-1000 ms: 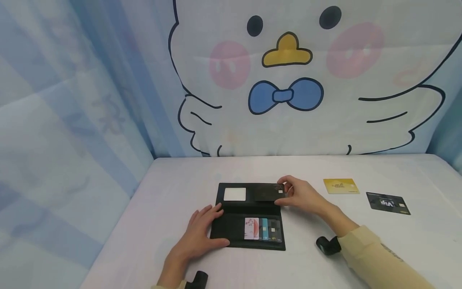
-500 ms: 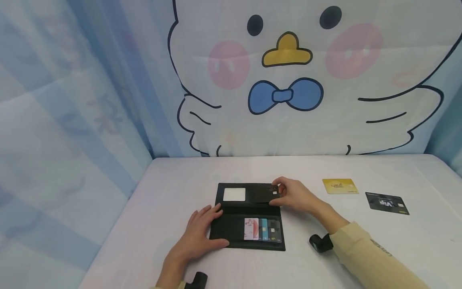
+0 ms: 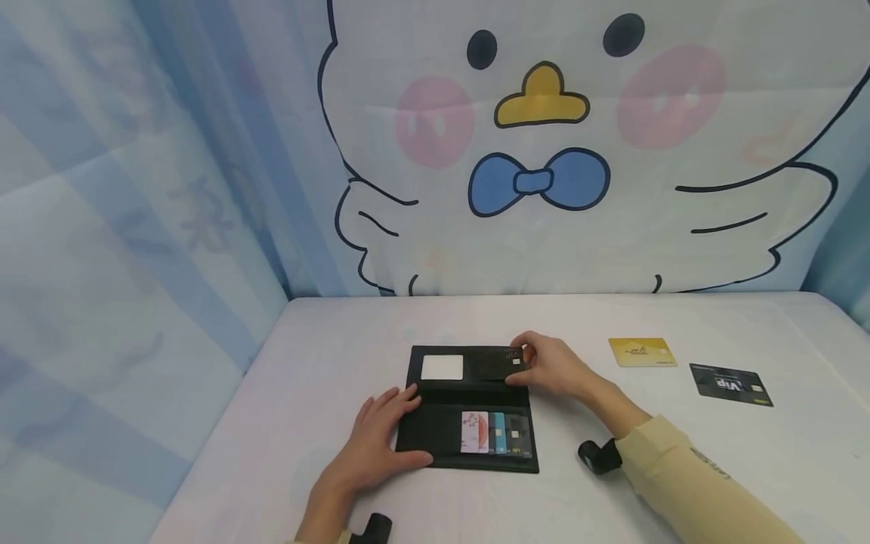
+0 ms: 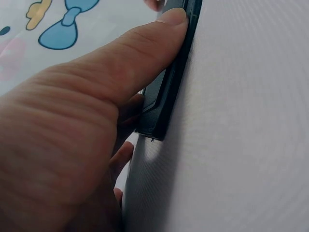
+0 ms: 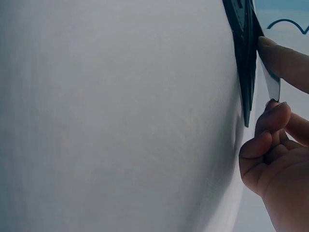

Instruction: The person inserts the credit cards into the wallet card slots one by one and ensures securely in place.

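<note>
A black wallet (image 3: 445,397) lies unfolded on the table, its upper and lower halves both facing up. Several cards (image 3: 499,433), one pink and one blue among them, sit in its lower half. My left hand (image 3: 370,438) rests at the wallet's left side, thumb on the lower edge and fingers extended along the left edge. At the upper right, my right hand (image 3: 553,366) pinches the end of a black VIP card (image 3: 491,364), which lies partly over the upper half. In the right wrist view that card (image 5: 271,79) tilts away from the wallet (image 5: 245,63).
A gold card (image 3: 642,352) and another black VIP card (image 3: 730,384) lie on the table (image 3: 612,499) to the right of my right hand. A white panel (image 3: 442,367) shows in the wallet's upper left. A printed curtain (image 3: 544,249) hangs behind the table.
My right hand has moved left with the black VIP card, bringing it further over the wallet's upper half. The left hand and the wallet stay in place.
</note>
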A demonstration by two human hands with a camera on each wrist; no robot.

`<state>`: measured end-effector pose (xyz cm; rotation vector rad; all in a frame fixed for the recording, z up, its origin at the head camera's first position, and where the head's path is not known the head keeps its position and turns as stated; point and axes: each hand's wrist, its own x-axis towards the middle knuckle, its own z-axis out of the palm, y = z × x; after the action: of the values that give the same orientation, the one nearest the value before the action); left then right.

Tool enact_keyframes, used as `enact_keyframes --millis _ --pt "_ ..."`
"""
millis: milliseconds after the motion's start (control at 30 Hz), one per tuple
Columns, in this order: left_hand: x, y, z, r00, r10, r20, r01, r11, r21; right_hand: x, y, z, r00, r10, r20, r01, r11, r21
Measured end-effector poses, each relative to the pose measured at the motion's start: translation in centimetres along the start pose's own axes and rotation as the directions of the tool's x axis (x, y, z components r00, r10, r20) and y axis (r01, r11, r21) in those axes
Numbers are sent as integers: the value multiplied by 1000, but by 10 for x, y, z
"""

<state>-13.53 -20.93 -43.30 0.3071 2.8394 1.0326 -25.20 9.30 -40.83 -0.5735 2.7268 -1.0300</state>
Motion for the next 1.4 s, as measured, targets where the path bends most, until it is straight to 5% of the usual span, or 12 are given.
enact_keyframes --millis 367,600,900,1400 --pt "0 -1 -1 1000 20 -10 -20 1000 -5 4 -8 11 999 -44 22 43 999 20" --pt "2 0 -3 1000 6 8 -6 1000 -8 1 -6 8 998 14 59 -19 997 81" --pt "1 -2 -1 1000 21 -1 -21 1000 -5 -3 0 3 995 -11 95 -3 990 138" --pt "2 -2 0 1000 0 8 0 1000 -7 3 -7 9 994 -75 77 67 993 99"
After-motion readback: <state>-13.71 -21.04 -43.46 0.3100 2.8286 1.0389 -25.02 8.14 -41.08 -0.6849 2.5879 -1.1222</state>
